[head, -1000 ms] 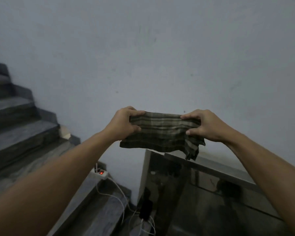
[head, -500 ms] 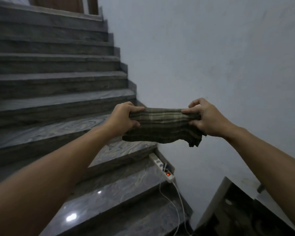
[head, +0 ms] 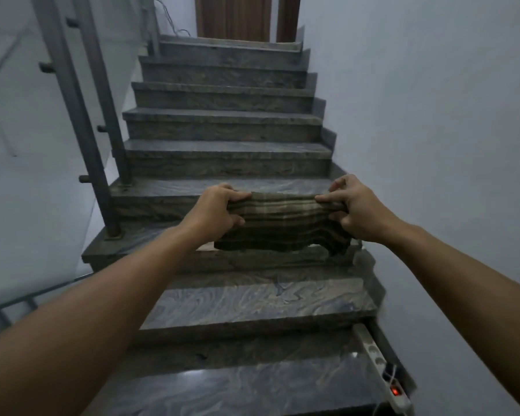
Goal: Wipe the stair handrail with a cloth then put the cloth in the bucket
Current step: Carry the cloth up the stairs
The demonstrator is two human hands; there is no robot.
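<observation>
Both arms reach forward with a striped olive-and-tan cloth (head: 281, 225) stretched between them at the centre of the view, held in the air above the grey marble stairs (head: 225, 151). The left hand (head: 215, 213) is closed on the cloth's nine o'clock end, fingers curled over its top edge. The right hand (head: 353, 210) pinches the three o'clock end between thumb and fingers, and a loose corner hangs below it. The stairs climb toward twelve o'clock to a wooden door (head: 233, 16). Metal railing posts (head: 81, 124) rise at ten o'clock. A white power strip (head: 383, 376) with a red light lies against the wall at five o'clock.
</observation>
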